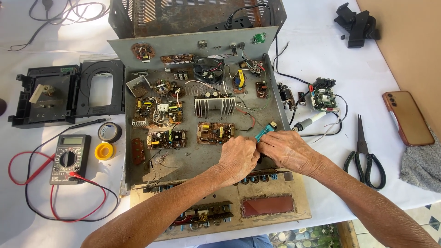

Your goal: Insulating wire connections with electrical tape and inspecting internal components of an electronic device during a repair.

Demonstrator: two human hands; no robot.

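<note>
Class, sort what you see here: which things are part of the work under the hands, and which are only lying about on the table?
In the work:
left hand
right hand
small teal part pinched between both hands
open metal chassis with circuit boards

Lying about:
multimeter
tape rolls
scissors
phone
grey cloth
black plastic tray

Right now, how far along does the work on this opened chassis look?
Done: the cover is off, leaving the boards exposed. In hand: the left hand and right hand meet over a small teal part near the chassis front. Left: the multimeter, soldering iron and scissors lie aside; nothing is closed up.
</note>
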